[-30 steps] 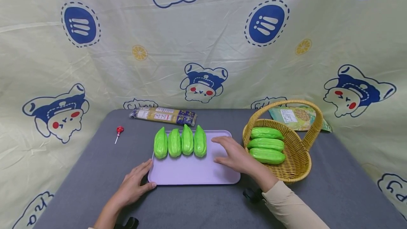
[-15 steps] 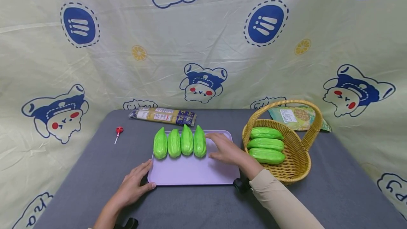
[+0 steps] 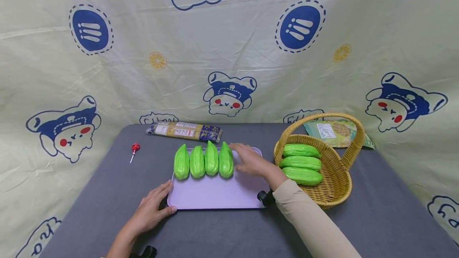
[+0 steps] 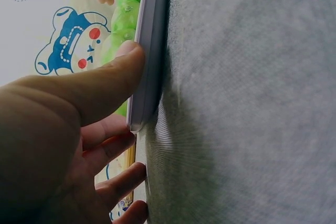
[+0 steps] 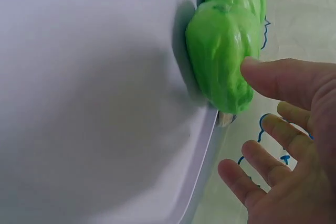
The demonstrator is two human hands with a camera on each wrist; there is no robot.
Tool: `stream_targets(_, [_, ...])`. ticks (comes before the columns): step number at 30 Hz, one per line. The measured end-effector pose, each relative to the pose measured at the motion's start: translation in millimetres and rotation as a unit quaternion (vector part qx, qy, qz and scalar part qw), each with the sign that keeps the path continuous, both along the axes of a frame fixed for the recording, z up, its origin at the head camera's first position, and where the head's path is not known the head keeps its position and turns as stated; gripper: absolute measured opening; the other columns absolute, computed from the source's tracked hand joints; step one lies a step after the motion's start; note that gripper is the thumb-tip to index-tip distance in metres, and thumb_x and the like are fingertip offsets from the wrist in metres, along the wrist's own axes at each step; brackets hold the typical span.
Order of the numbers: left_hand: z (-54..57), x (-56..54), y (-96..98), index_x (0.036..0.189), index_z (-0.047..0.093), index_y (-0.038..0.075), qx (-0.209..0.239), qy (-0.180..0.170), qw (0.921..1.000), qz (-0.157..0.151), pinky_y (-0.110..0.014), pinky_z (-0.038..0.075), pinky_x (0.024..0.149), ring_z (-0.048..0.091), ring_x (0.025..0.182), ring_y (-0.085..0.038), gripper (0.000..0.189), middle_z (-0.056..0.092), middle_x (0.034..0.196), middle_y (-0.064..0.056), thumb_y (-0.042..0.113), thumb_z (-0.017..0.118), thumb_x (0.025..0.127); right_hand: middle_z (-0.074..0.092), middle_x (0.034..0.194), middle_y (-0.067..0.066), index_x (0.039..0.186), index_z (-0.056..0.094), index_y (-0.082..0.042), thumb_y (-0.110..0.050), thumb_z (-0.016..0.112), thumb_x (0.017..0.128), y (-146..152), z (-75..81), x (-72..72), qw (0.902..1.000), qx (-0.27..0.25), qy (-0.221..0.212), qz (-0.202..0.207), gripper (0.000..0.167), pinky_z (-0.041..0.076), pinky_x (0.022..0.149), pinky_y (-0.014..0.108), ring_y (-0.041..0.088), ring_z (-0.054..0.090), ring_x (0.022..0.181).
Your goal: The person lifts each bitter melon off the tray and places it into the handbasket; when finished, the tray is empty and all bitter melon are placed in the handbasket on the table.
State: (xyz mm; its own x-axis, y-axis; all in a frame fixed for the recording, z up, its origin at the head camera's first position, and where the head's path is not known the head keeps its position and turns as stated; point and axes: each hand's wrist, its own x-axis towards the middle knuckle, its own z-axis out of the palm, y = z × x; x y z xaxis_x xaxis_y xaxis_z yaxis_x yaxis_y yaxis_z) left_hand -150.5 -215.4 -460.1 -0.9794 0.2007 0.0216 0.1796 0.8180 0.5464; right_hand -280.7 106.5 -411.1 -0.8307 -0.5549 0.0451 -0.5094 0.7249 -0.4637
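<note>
Several glossy bright-green ridged gourds (image 3: pixel 211 161), pointed at their far ends, lie side by side along the back left of a lilac tray (image 3: pixel 215 194). My left hand (image 3: pixel 152 204) touches the tray's front-left corner, thumb on the front edge and fingers loosely extended at the left side. At the right end of the row is my right hand (image 3: pixel 252 162), fingers spread and extended. In the right wrist view its thumb (image 5: pixel 283 80) overlaps the nearest gourd (image 5: pixel 220 56); contact is hard to tell. Three similar gourds (image 3: pixel 301 162) lie in a wicker basket (image 3: pixel 337 188) on the right.
A long pack of noodles (image 3: pixel 184 131) lies behind the tray, and a red lollipop (image 3: pixel 134 148) to the left. Behind the basket, with its tall arched handle, lies a green printed food bag (image 3: pixel 333 132). A patterned cloth (image 3: pixel 229 43) hangs behind the grey table (image 3: pixel 215 234).
My right hand has moved left and a little farther back over the tray, up to the right end of the gourd row. The left hand, the tray and the gourds have stayed put.
</note>
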Motion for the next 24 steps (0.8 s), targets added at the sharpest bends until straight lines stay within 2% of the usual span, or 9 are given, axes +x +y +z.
stream_targets(6, [-0.2, 0.6, 0.8, 0.142, 0.042, 0.007, 0.002, 0.001, 1.0000, 0.000, -0.066, 0.027, 0.100, 0.033, 0.137, -0.042, 0.071, 0.039, 0.150, -0.012, 0.032, 0.071, 0.082, 0.036, 0.150, 0.015, 0.144, 0.036, -0.008, -0.002, 0.069, 0.077, 0, -1.1, -9.0, 0.9997, 0.025, -0.005, -0.001, 0.075, 0.027, 0.113, 0.052, 0.039, 0.032, 0.138])
stream_targets(12, [-0.4, 0.7, 1.2, 0.142, 0.043, 0.007, 0.002, -0.002, 1.0000, 0.002, -0.067, 0.027, 0.100, 0.033, 0.137, -0.041, 0.071, 0.039, 0.150, -0.012, 0.032, 0.071, 0.082, 0.032, 0.153, 0.011, 0.147, 0.032, -0.013, -0.002, 0.067, 0.080, 1, -4.2, -14.3, 0.9990, 0.036, -0.027, 0.003, 0.076, 0.024, 0.114, 0.051, 0.037, 0.028, 0.141])
stream_targets(18, [-0.3, 0.1, 1.1, 0.142, 0.042, 0.007, 0.002, -0.007, 1.0000, 0.002, -0.067, 0.027, 0.100, 0.033, 0.137, -0.041, 0.071, 0.038, 0.150, -0.012, 0.034, 0.070, 0.082, 0.032, 0.154, 0.009, 0.148, 0.031, -0.016, -0.001, 0.067, 0.078, 0, -5.2, -19.3, 0.9982, 0.054, -0.022, 0.014, 0.080, 0.025, 0.113, 0.053, 0.036, 0.029, 0.141])
stream_targets(24, [-1.3, -0.4, 0.8, 0.142, 0.041, 0.007, 0.003, -0.007, 1.0000, 0.002, -0.067, 0.027, 0.100, 0.032, 0.137, -0.042, 0.071, 0.038, 0.151, -0.012, 0.032, 0.070, 0.082, 0.030, 0.155, 0.004, 0.147, 0.033, -0.023, -0.003, 0.067, 0.079, -2, -2.9, -21.2, 0.9960, 0.080, -0.034, 0.017, 0.078, 0.021, 0.113, 0.057, 0.032, 0.026, 0.143])
